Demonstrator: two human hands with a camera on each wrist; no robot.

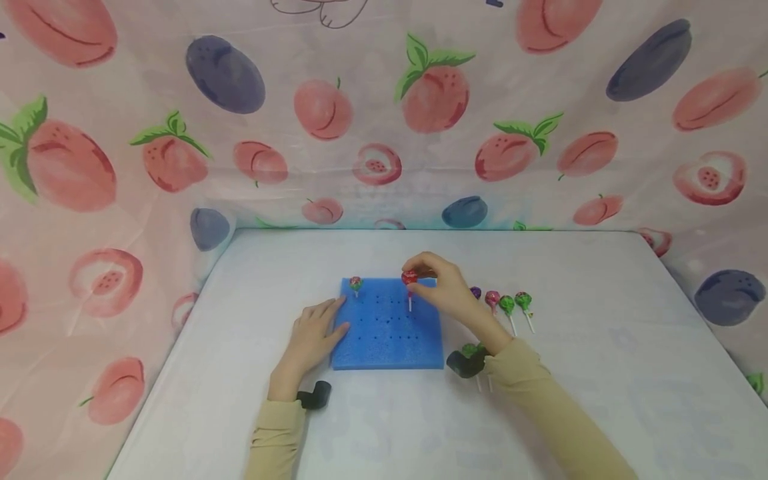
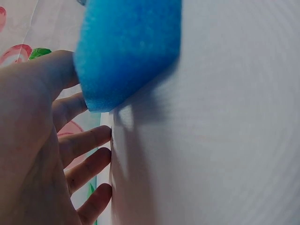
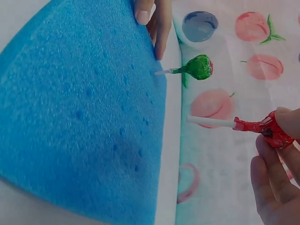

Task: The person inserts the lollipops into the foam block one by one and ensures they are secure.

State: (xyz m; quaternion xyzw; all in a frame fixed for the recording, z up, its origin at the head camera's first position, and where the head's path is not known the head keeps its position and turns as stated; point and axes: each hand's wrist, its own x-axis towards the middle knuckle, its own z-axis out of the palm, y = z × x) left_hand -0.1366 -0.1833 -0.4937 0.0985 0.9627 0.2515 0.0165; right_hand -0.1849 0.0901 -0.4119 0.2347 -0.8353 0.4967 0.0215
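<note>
A blue foam board [image 1: 384,350] pierced with small holes lies on the white table. My right hand [image 1: 447,290] pinches a red-wrapped lollipop [image 3: 276,133] by its candy head, over the back right part of the board. Its white stick [image 3: 211,122] points down and stands clear of the foam in the right wrist view. One green-wrapped lollipop [image 3: 199,67] stands upright in the board's back left corner. My left hand [image 1: 312,337] rests at the board's left edge, fingers spread and fairly straight, thumb on the foam; in the left wrist view it touches the foam's side [image 2: 129,61].
Right of the board lie several lollipops, among them a pink one [image 1: 493,298], green ones [image 1: 523,299] and a purple one [image 1: 476,292] partly behind my right hand. More green lollipops [image 1: 470,349] lie under my right wrist. A fruit-printed curtain [image 1: 372,87] hangs behind the table.
</note>
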